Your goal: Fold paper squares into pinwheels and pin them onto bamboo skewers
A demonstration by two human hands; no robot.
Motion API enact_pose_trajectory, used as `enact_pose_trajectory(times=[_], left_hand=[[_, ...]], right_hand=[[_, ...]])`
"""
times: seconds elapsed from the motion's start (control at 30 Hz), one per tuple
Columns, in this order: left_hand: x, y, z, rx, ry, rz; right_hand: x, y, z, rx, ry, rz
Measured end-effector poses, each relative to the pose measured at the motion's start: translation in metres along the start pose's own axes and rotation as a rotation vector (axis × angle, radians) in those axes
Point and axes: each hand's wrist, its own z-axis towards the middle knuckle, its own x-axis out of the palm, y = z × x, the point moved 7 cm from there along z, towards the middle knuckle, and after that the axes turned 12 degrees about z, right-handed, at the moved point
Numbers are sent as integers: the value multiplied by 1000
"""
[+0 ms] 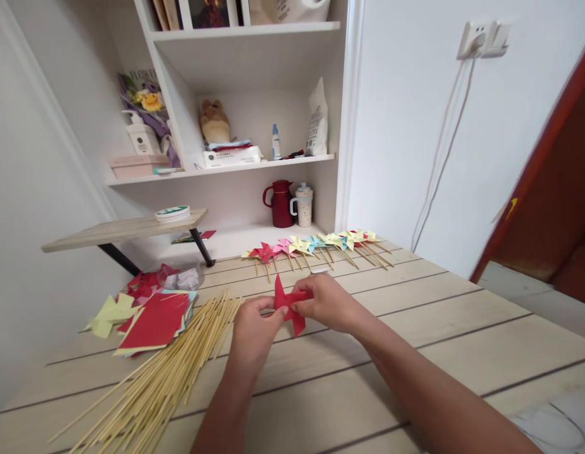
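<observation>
A red paper pinwheel (289,305) with pointed blades is held between my two hands, above the slatted table. My left hand (257,325) pinches its left side between thumb and fingers. On the other side, my right hand (323,301) grips a blade close to the centre. No stick shows on this pinwheel. Left of my hands lies a spread bundle of thin wooden sticks (179,366). Beyond it is a stack of coloured paper squares (155,320), a red sheet on top. A yellow paper pinwheel shape (111,314) rests beside the stack.
Finished pinwheels on sticks (302,244) lie in a row along the table's back edge. A small wooden riser (127,231) stands at the back left, near a clear container (186,277). A red jug (280,205) and a speckled cup (304,207) sit behind.
</observation>
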Motion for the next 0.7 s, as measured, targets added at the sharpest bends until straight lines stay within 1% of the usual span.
enact_pose_trajectory(times=[0.13, 0.27, 0.37, 0.43, 0.5, 0.57, 0.7], left_hand=[[1, 2, 1, 14, 3, -28], [-4, 0, 2, 75, -61, -32], [-5, -5, 3, 155, -73, 67], [-4, -7, 3, 173, -69, 131], [-2, -4, 3, 143, -76, 118], [-2, 2, 3, 76, -98, 35], [-6, 16, 2, -53, -150, -151]], right_hand=[[-2, 0, 0, 4, -6, 4], [-1, 1, 0, -2, 0, 19], [-1, 1, -1, -10, 1, 1], [-1, 1, 0, -8, -5, -1], [-1, 0, 1, -5, -23, 37], [-3, 1, 3, -45, -62, 104], [-16, 5, 5, -177, -224, 240]])
